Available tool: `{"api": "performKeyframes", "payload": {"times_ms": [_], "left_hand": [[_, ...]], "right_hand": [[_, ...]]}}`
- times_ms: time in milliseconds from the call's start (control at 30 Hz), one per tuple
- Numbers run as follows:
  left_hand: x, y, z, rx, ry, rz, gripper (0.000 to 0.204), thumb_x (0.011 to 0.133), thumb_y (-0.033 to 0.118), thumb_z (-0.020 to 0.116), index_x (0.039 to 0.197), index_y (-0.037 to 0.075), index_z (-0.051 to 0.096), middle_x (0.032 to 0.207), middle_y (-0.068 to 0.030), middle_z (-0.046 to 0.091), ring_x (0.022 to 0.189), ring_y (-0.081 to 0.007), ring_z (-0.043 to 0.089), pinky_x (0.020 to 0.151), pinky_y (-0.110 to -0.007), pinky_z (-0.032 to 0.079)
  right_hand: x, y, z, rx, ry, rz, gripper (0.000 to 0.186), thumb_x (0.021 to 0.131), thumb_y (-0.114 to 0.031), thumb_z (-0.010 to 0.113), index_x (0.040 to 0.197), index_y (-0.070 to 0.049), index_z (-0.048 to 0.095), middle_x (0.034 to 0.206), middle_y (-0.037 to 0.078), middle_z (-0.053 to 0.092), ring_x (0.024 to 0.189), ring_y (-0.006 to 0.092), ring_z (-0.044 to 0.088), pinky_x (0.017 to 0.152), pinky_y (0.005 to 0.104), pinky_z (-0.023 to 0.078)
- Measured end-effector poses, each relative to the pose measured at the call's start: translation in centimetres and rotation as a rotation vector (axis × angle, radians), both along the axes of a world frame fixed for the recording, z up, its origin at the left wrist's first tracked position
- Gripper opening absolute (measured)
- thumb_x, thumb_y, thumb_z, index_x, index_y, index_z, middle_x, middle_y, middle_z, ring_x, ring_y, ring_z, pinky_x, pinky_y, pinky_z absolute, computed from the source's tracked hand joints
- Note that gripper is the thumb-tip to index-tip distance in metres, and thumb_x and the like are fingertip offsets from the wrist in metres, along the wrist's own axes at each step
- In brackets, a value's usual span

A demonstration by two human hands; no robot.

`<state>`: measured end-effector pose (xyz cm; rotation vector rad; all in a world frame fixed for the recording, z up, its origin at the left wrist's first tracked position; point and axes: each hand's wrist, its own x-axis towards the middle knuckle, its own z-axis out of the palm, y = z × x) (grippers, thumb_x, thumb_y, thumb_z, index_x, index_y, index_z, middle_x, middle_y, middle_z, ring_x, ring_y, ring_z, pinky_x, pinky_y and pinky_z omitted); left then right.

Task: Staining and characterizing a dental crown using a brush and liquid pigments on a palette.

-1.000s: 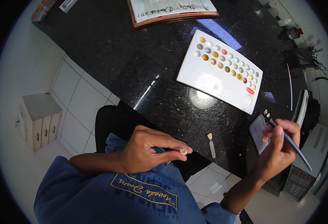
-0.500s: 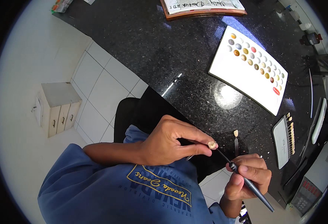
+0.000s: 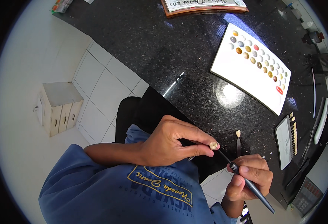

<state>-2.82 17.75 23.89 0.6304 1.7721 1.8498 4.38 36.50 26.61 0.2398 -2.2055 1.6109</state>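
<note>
1. The left forearm came in from the left, nearly level, and the left hand (image 3: pixel 175 138) reached rightward, thumb below and index finger above.
2. Its fingertips were closed on a small cream tooth-shaped piece (image 3: pixel 213 146), held out in front of the shirt near the tabletop (image 3: pixel 141 56) edge.
3. The right forearm rose from below, the wrist bent so that the right hand (image 3: pixel 251 175) angled leftward, its fingers and thumb gripping a slim dark tool (image 3: pixel 259 195).
4. The tool's long axis slanted: its thin tip pointed up and left at the piece, its thick end down and right. Whether the tip touched could not be told.
5. The piece's dimpled face was turned up; its long axis was too small to tell.
</note>
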Motion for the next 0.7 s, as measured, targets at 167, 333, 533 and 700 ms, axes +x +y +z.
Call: {"api": "performKeyframes", "payload": {"times_ms": [167, 333, 533, 700], "left_hand": [[0.03, 0.04, 0.01, 0.006, -0.016, 0.004, 0.014, 0.078, 0.001, 0.067, 0.093, 0.000, 0.068, 0.085, -0.0126, 0.069, 0.074, -0.0158, 0.069, 0.068, -0.024, 0.056], [-0.03, -0.07, 0.07, -0.007, -0.007, -0.001, 0.015, 0.078, 0.001, 0.067, 0.092, 0.000, 0.069, 0.085, -0.0125, 0.069, 0.074, -0.0157, 0.069, 0.068, -0.023, 0.056], [-0.06, -0.07, -0.06, 0.003, 0.014, -0.009, 0.015, 0.078, 0.001, 0.067, 0.093, 0.000, 0.068, 0.086, -0.0130, 0.069, 0.075, -0.0166, 0.069, 0.067, -0.023, 0.056], [0.10, 0.04, -0.06, 0.017, -0.013, 0.017, 0.015, 0.078, 0.001, 0.067, 0.093, 0.000, 0.068, 0.085, -0.0128, 0.069, 0.074, -0.0161, 0.069, 0.066, -0.024, 0.056]], "right_hand": [[-0.12, -0.05, -0.09, 0.019, 0.022, 0.028, 0.018, 0.076, -0.011, 0.065, 0.085, -0.002, 0.053, 0.067, 0.009, 0.056, 0.052, 0.0173, 0.059, 0.046, 0.0238, 0.048], [-0.28, -0.07, -0.16, 0.079, 0.041, 0.035, 0.022, 0.083, -0.017, 0.063, 0.087, -0.001, 0.048, 0.066, 0.009, 0.053, 0.048, 0.0143, 0.055, 0.044, 0.0214, 0.044], [-0.23, -0.13, 0.00, 0.054, 0.037, 0.032, 0.020, 0.083, -0.015, 0.061, 0.089, 0.000, 0.049, 0.066, 0.009, 0.053, 0.048, 0.0145, 0.055, 0.043, 0.0215, 0.043], [-0.05, -0.11, 0.33, 0.002, -0.013, 0.005, 0.017, 0.068, -0.004, 0.067, 0.082, -0.003, 0.058, 0.069, 0.008, 0.059, 0.055, 0.0199, 0.063, 0.048, 0.0258, 0.053]]}}
